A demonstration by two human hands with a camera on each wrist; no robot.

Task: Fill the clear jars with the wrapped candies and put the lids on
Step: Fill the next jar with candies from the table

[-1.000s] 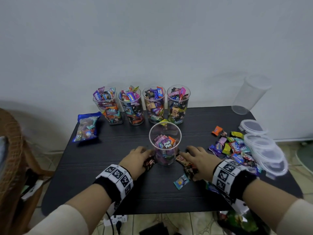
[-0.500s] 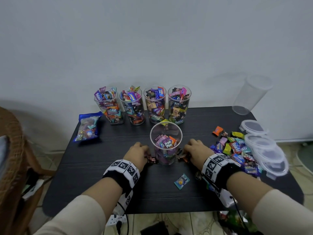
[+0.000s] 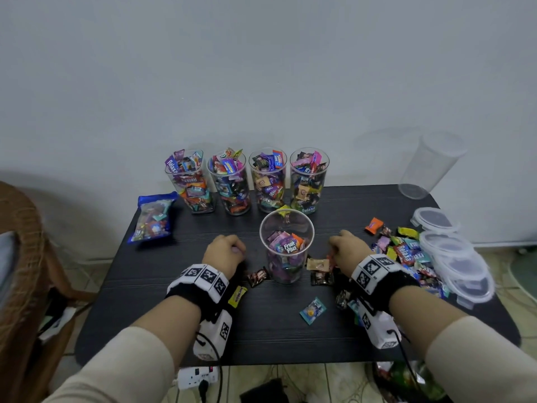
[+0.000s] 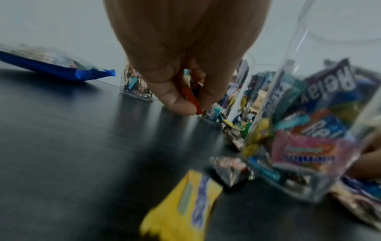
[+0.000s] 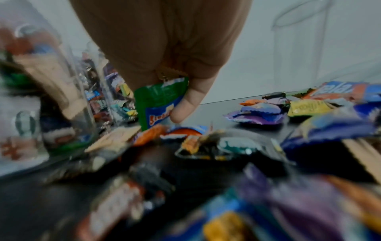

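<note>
Jar (image 3: 286,245) clear, lidless, partly candy-filled

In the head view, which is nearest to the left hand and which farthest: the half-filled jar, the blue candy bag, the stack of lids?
Measured from the left hand:
1. The half-filled jar, just to its right at table centre.
2. The blue candy bag, further off at the table's left rear edge.
3. The stack of lids, far across at the right edge.

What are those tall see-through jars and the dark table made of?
The front jar looks like thin clear plastic rather than glass: see-through, glossy, with a slim rim. The table seems black wood-look laminate, with fine straight grain lines and a soft sheen; the core is not visible.
</note>
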